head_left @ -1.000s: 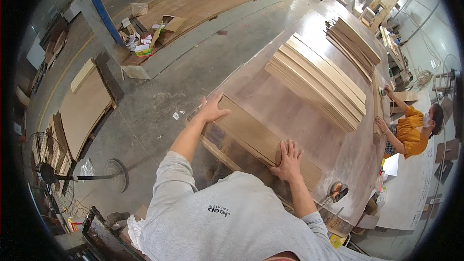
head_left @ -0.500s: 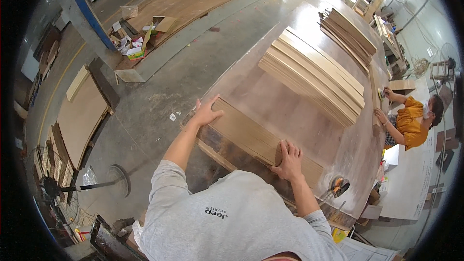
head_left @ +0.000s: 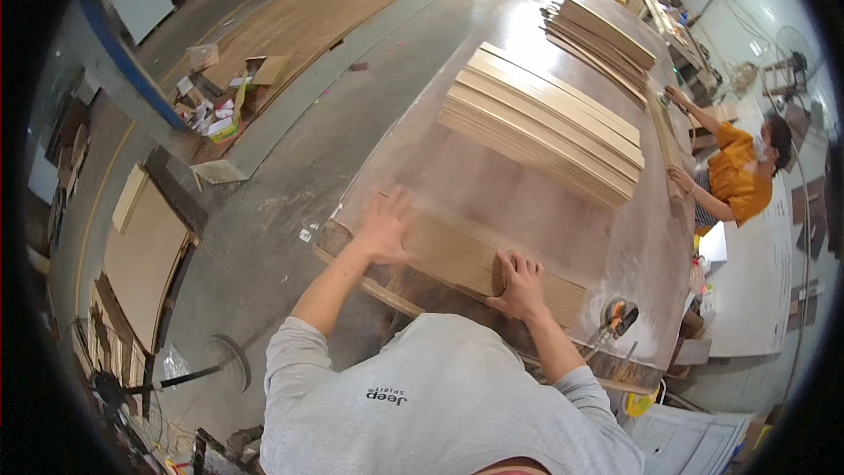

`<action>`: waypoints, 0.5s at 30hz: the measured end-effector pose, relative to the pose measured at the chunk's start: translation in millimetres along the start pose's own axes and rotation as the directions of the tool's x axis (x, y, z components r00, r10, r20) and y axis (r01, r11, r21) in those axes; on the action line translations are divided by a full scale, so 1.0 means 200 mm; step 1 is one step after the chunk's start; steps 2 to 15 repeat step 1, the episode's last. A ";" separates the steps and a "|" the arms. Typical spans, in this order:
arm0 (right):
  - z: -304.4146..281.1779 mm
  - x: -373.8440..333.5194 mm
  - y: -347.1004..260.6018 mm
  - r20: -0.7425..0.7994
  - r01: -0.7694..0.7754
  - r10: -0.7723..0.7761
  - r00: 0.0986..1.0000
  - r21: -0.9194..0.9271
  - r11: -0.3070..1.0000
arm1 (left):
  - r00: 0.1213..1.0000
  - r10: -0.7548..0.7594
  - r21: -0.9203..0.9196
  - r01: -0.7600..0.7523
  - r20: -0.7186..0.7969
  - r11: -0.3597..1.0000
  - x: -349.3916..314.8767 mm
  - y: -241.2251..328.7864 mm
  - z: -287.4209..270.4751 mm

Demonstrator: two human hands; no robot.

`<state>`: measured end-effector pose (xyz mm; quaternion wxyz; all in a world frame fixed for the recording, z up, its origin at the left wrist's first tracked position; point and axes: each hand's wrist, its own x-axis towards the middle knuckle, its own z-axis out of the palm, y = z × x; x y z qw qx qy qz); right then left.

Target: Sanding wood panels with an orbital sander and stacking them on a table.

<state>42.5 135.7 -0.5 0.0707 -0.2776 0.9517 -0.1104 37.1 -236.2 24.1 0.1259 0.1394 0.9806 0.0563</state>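
A long brown wooden board lies along the near edge of the worktable, crossing in front of me. My right hand grips its right part, fingers over the top face and thumb toward the near edge. At the board's left end is my left hand, smeared by motion, so its finger pose and any contact with the board cannot be made out. To the right of the board rests a round hand-held power tool, black and orange, with a hose or cable.
The large worktable carries a stack of pale boards and, farther off, a stack of darker boards. Across the table at right, a person in orange works on a long board. A pedestal fan stands on the floor at left.
My left hand has gone from holding the board's left end to a fast, blurred movement there. My right hand keeps its grip. The whole view has shifted slightly.
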 end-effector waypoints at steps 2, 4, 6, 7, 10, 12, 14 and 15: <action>0.01 0.02 0.00 -0.002 -0.003 0.003 1.000 0.006 1.000 | 1.000 0.011 0.003 -0.011 -0.003 1.000 0.01 0.01 -0.01; 0.01 0.02 0.00 -0.002 -0.003 0.003 1.000 0.006 1.000 | 1.000 0.011 0.003 -0.011 -0.003 1.000 0.01 0.01 -0.01; 0.01 0.02 0.00 -0.002 -0.003 0.003 1.000 0.006 1.000 | 1.000 0.011 0.003 -0.011 -0.003 1.000 0.01 0.01 -0.01; 0.01 0.02 0.00 -0.002 -0.003 0.003 1.000 0.006 1.000 | 1.000 0.011 0.003 -0.011 -0.003 1.000 0.01 0.01 -0.01; 0.01 0.02 0.00 -0.002 -0.003 0.003 1.000 0.006 1.000 | 1.000 0.011 0.003 -0.011 -0.003 1.000 0.01 0.01 -0.01; 0.01 0.02 0.00 -0.002 -0.003 0.003 1.000 0.006 1.000 | 1.000 0.011 0.003 -0.011 -0.003 1.000 0.01 0.01 -0.01; 0.01 0.02 0.00 -0.002 -0.003 0.003 1.000 0.006 1.000 | 1.000 0.011 0.003 -0.011 -0.003 1.000 0.01 0.01 -0.01; 0.01 0.02 0.00 -0.002 -0.003 0.003 1.000 0.006 1.000 | 1.000 0.011 0.003 -0.011 -0.003 1.000 0.01 0.01 -0.01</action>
